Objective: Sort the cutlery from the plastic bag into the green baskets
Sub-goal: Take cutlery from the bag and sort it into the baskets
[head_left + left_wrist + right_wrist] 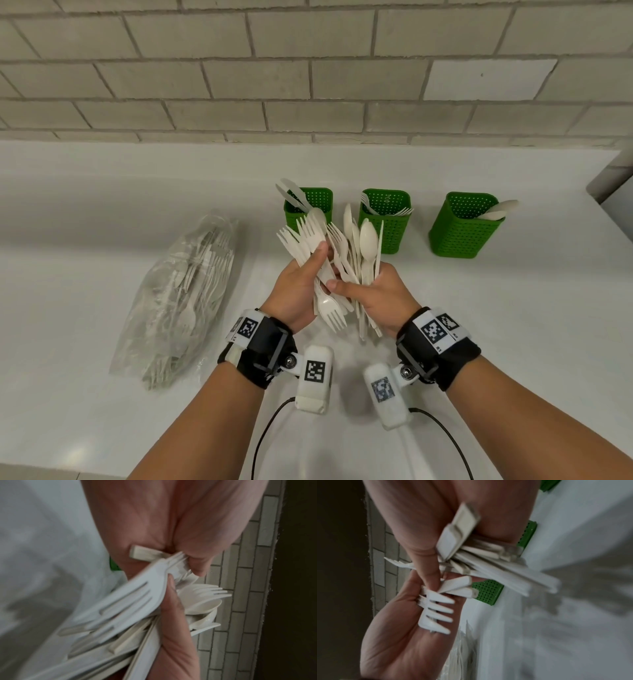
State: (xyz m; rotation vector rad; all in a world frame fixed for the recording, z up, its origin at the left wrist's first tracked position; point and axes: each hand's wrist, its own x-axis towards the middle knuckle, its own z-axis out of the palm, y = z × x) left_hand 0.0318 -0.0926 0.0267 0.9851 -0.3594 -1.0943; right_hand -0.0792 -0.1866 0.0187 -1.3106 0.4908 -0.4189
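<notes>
Left hand is clenched round a fan of white plastic forks, thumb pressed across the handles, held above the counter. Further left, the plastic bag is laid flat on the counter, well apart from the hands, and much cutlery is seen inside it. Right hand is wrapped round a mixed bundle of spoons, forks and what may be knives; the two bundles are touching and crossed between the hands. One fork is pointed tines-down below the hands.

Behind, three green baskets are stood in a row: left basket with what look like knives or spoons, middle basket with forks, right basket with spoons.

Step judged in hand: a handful taken out of the bag is being separated by type, forks gathered in the left hand. Task judged partly done, since the bag is far from emptied. Next move is judged to need the forks pulled free of the mixed bundle, tines aligned one way, then carried to the middle basket without snagging.

Fingers of both hands are hidden behind cutlery in the head view. Wrist views are blurred; only palms, handle ends and tines are made out. Exact count and the left basket's contents cannot be told.
</notes>
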